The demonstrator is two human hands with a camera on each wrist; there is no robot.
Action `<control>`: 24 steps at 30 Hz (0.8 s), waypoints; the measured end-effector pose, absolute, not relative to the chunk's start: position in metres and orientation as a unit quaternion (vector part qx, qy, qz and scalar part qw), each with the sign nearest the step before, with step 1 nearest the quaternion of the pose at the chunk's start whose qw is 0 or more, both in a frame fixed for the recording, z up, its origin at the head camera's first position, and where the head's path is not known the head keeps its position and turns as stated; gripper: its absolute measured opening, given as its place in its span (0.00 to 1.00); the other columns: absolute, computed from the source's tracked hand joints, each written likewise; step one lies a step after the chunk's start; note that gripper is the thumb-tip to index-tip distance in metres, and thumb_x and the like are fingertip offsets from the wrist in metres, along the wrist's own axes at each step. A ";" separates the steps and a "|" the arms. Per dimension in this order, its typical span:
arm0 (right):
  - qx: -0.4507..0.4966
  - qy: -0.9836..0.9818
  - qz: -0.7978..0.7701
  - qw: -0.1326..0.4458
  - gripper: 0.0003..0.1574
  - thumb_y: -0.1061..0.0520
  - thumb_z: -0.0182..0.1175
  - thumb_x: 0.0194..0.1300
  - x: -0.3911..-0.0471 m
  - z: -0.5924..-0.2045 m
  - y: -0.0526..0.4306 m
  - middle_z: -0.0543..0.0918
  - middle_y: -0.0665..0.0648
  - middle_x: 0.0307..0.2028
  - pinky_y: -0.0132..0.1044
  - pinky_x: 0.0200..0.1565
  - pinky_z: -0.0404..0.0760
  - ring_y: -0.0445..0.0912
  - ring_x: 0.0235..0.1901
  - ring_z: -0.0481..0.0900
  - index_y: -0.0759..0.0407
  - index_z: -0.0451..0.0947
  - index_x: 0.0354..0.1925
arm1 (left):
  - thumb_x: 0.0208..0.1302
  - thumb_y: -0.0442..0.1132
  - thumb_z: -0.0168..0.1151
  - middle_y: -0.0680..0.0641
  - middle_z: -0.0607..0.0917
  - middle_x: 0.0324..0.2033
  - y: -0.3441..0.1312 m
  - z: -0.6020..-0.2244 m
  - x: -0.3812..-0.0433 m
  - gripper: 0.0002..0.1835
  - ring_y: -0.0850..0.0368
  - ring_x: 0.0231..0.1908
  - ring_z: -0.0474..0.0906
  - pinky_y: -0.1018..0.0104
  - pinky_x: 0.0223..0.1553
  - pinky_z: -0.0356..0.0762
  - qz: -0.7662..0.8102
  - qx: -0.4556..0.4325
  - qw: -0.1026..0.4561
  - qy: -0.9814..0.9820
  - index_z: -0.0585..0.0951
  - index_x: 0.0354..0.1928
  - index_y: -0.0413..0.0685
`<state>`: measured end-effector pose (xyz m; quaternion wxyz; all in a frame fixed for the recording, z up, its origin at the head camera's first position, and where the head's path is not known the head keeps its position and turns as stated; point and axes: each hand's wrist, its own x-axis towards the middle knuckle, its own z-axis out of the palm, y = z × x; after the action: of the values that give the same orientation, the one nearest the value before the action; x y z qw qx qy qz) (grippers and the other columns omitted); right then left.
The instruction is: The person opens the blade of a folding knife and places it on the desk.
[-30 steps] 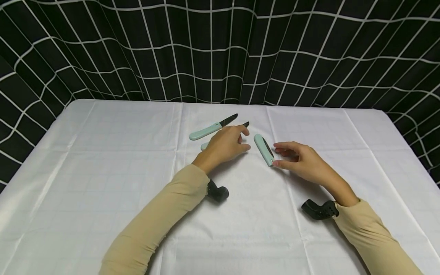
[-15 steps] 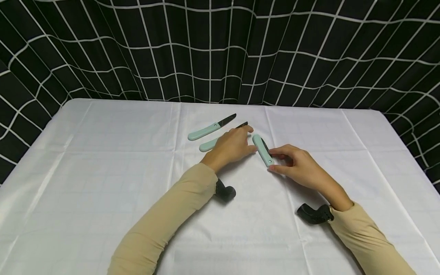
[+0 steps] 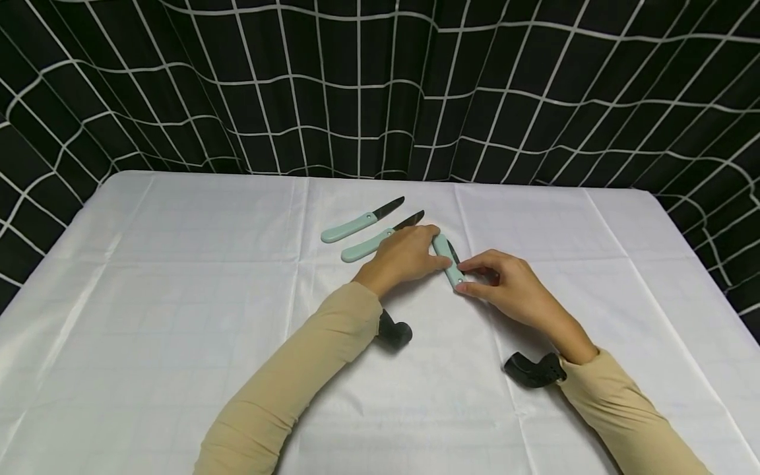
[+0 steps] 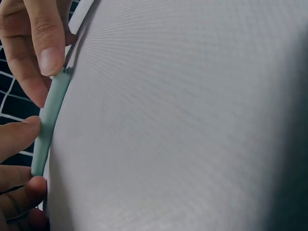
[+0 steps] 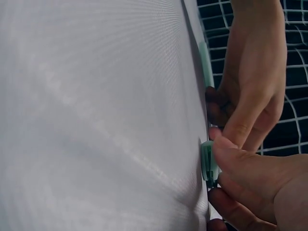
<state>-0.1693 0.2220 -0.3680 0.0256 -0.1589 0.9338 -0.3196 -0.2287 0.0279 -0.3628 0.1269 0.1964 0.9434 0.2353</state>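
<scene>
A mint-green folding knife (image 3: 442, 248) with its dark blade mostly folded in lies slanted on the white cloth, between both hands. My left hand (image 3: 404, 254) holds the far end of the handle, thumb on the near side and fingertips at the tip. At the pivot end, my right hand (image 3: 513, 284) pinches the knife between thumb and fingers. The left wrist view shows the green handle (image 4: 51, 110) edge-on with fingers of both hands at it. Two matching knives, one farther back (image 3: 347, 228) and one nearer (image 3: 361, 250), lie unfolded to the left, blades pointing back right.
White cloth (image 3: 178, 316) covers the table, with fold creases running across it. A black curtain with white grid lines (image 3: 380, 86) hangs behind the far edge. Black camera mounts, left (image 3: 394, 331) and right (image 3: 534, 371), stick out from the beige sleeves.
My left hand has moved right, off the nearer unfolded knife, onto the far end of the folded knife. My right hand has closed its thumb and fingers on the pivot end.
</scene>
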 end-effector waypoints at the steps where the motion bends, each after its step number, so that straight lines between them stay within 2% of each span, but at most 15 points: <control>1: -0.157 0.934 -0.321 0.027 0.21 0.53 0.71 0.61 -0.169 -0.368 0.222 0.86 0.59 0.48 0.31 0.43 0.74 0.49 0.45 0.79 0.60 0.84 0.51 | 0.65 0.54 0.66 0.51 0.82 0.46 0.028 -0.363 -0.229 0.26 0.55 0.47 0.78 0.57 0.50 0.77 0.239 0.195 0.128 0.943 0.75 0.60 0.50; 9: -0.142 0.930 -0.334 0.058 0.29 0.53 0.71 0.60 -0.170 -0.366 0.222 0.85 0.61 0.50 0.30 0.43 0.74 0.51 0.46 0.80 0.61 0.79 0.57 | 0.63 0.49 0.69 0.52 0.84 0.34 0.024 -0.365 -0.231 0.29 0.60 0.35 0.78 0.67 0.40 0.73 0.316 0.190 0.131 0.920 0.72 0.62 0.47; 14: -0.140 0.920 -0.358 0.078 0.35 0.56 0.71 0.60 -0.172 -0.367 0.222 0.84 0.63 0.49 0.26 0.45 0.77 0.52 0.48 0.81 0.65 0.73 0.63 | 0.64 0.46 0.69 0.52 0.84 0.33 0.021 -0.363 -0.230 0.27 0.61 0.34 0.77 0.70 0.39 0.71 0.345 0.205 0.128 0.907 0.69 0.60 0.47; 18: -0.143 0.909 -0.383 0.088 0.34 0.58 0.70 0.61 -0.173 -0.367 0.223 0.84 0.63 0.46 0.24 0.43 0.77 0.45 0.44 0.80 0.68 0.72 0.63 | 0.63 0.45 0.69 0.50 0.84 0.35 0.020 -0.362 -0.229 0.28 0.60 0.35 0.77 0.69 0.40 0.71 0.352 0.213 0.125 0.903 0.69 0.60 0.46; 24: -0.146 0.885 -0.431 0.095 0.26 0.62 0.60 0.69 -0.173 -0.363 0.225 0.84 0.67 0.44 0.25 0.38 0.75 0.32 0.35 0.79 0.72 0.72 0.62 | 0.66 0.43 0.66 0.48 0.85 0.36 0.019 -0.361 -0.227 0.23 0.58 0.34 0.76 0.70 0.40 0.70 0.383 0.233 0.124 0.885 0.69 0.57 0.46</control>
<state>-0.1726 0.2252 -0.3632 0.0950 -0.1461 0.8852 -0.4312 -0.2271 0.0193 -0.3610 0.1240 0.2329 0.8854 0.3828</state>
